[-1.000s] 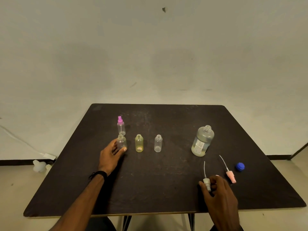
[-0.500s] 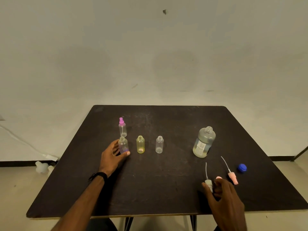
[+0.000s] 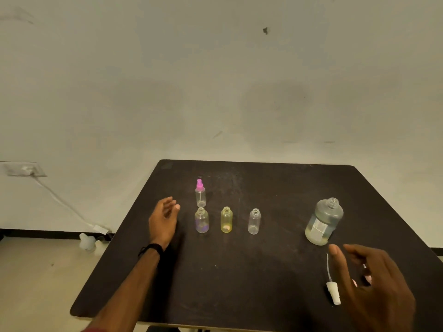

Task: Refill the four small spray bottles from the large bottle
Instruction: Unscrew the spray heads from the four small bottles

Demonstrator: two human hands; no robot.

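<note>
Three uncapped small bottles stand in a row on the black table (image 3: 239, 283): a clear one with a purple tint (image 3: 201, 220), a yellow one (image 3: 226, 220) and a clear one (image 3: 254, 221). Behind the first stands a small bottle with a pink spray cap (image 3: 200, 193). The large bottle (image 3: 323, 221), uncapped and partly filled, is at the right. My left hand (image 3: 164, 221) hovers open just left of the purple-tinted bottle, apart from it. My right hand (image 3: 374, 288) is spread open above the table near a white spray head (image 3: 332, 291) lying flat. A pink spray head (image 3: 368, 279) is mostly hidden under that hand.
A wall outlet (image 3: 24, 169) with a white cable runs down to the floor at the left, where white plastic items (image 3: 87, 242) lie by the table's corner. The table's front edge is close to me.
My left hand let go of the purple-tinted bottle and drew back to its left. My right hand released the white spray head and opened, moving forward. The view shifted left.
</note>
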